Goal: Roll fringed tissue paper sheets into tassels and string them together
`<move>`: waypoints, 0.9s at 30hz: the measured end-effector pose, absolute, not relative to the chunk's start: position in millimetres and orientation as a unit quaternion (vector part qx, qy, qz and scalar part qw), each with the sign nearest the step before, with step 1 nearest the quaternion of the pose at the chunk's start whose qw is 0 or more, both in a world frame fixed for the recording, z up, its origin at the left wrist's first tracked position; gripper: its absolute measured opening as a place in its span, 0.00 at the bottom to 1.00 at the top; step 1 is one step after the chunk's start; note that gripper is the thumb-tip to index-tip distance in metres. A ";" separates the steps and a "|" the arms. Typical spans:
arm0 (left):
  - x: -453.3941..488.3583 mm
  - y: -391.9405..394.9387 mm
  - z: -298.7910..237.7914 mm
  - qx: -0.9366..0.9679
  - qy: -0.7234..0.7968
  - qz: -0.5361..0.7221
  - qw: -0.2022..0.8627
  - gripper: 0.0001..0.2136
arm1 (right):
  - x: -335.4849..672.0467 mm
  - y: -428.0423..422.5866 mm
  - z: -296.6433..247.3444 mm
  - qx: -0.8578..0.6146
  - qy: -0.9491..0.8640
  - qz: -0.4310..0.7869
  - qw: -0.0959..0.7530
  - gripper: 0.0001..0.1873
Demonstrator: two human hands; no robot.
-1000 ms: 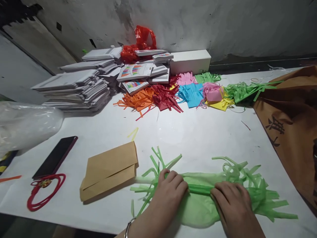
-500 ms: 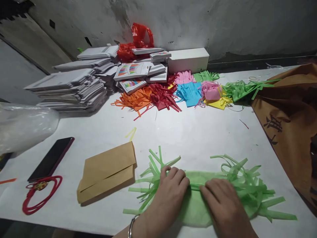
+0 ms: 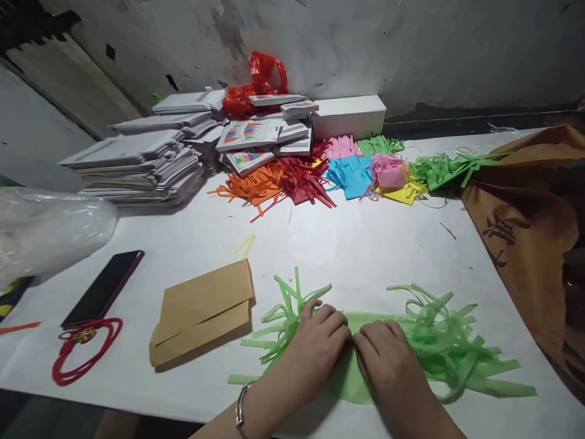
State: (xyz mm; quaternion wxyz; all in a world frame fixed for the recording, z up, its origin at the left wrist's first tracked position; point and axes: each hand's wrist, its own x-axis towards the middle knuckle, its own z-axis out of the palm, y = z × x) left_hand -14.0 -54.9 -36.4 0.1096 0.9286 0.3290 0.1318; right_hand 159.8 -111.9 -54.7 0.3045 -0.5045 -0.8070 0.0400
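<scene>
A sheet of thin light-green tissue paper lies before me, its left and right ends cut into loose fringe strips. My left hand bears a silver bangle at the wrist and presses on the sheet's middle, fingers curled and closed on the paper. Close beside it, my right hand also has its fingers bent down onto the paper. The two hands nearly touch at the centre, where their fingertips hide the part they pinch. Green fringe spreads out to the right of my right hand.
A folded brown kraft paper piece, a phone and a red cord lie left. Coloured fringed bundles, printed boxes and white stacks line the back. Brown cloth covers the right edge.
My right hand has slid left along the tissue paper, closing most of the gap to my left hand. The green strip seen between them is now covered. The view has shifted slightly.
</scene>
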 end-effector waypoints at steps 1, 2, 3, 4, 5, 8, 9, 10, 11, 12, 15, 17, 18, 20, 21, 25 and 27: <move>-14.9 -55.3 -36.4 0.928 0.329 0.131 0.117 0.08 | 160.2 -112.0 -56.1 -0.505 -0.807 0.039 0.304 0.17; -15.9 -55.8 -36.7 0.926 0.331 0.129 0.125 0.08 | 162.0 -112.5 -57.5 -0.507 -0.807 0.039 0.301 0.16; -17.0 -56.3 -37.2 0.923 0.335 0.136 0.134 0.08 | 165.3 -113.2 -59.1 -0.510 -0.806 0.039 0.297 0.16; -17.9 -56.9 -38.1 0.916 0.343 0.149 0.144 0.08 | 170.0 -114.4 -60.5 -0.514 -0.804 0.039 0.295 0.15; -18.8 -57.4 -39.3 0.907 0.354 0.167 0.155 0.07 | 175.9 -115.9 -61.8 -0.521 -0.800 0.038 0.294 0.14; -20.2 -59.3 -42.8 0.880 0.386 0.210 0.180 0.06 | 196.2 -121.8 -64.1 -0.537 -0.790 0.023 0.296 0.14; -20.1 -60.2 -43.2 0.877 0.392 0.210 0.184 0.06 | 201.8 -123.6 -64.4 -0.543 -0.787 0.015 0.292 0.13; -19.7 -61.2 -43.0 0.876 0.396 0.203 0.185 0.06 | 206.1 -125.2 -64.4 -0.551 -0.785 0.006 0.283 0.12; -18.8 -62.3 -41.9 0.877 0.400 0.196 0.183 0.06 | 208.6 -126.3 -64.3 -0.561 -0.782 0.001 0.272 0.11; -17.3 -63.3 -40.1 0.877 0.405 0.186 0.178 0.07 | 209.6 -127.0 -63.9 -0.572 -0.778 -0.002 0.260 0.10; -9.3 -64.5 -30.8 0.875 0.436 0.139 0.160 0.08 | 206.0 -125.9 -62.0 -0.609 -0.759 0.004 0.230 0.10; -2.4 -63.1 -23.8 0.870 0.460 0.096 0.148 0.07 | 203.1 -122.8 -60.1 -0.621 -0.752 0.000 0.220 0.10; 0.8 -61.9 -20.8 0.869 0.468 0.075 0.141 0.07 | 202.7 -120.7 -59.0 -0.622 -0.753 -0.002 0.215 0.10; 5.5 -59.3 -17.3 0.871 0.475 0.043 0.118 0.06 | 203.9 -115.9 -56.4 -0.618 -0.759 0.005 0.205 0.09; 6.8 -58.4 -16.8 0.875 0.473 0.033 0.101 0.06 | 205.1 -113.4 -55.1 -0.618 -0.760 0.010 0.201 0.09; 7.2 -60.6 -21.0 0.916 0.399 0.048 0.021 0.07 | 205.3 -108.3 -50.5 -0.613 -0.756 0.024 0.229 0.09; 8.0 -63.9 -24.0 0.939 0.337 0.064 0.000 0.08 | 200.6 -110.3 -48.9 -0.587 -0.763 0.034 0.268 0.13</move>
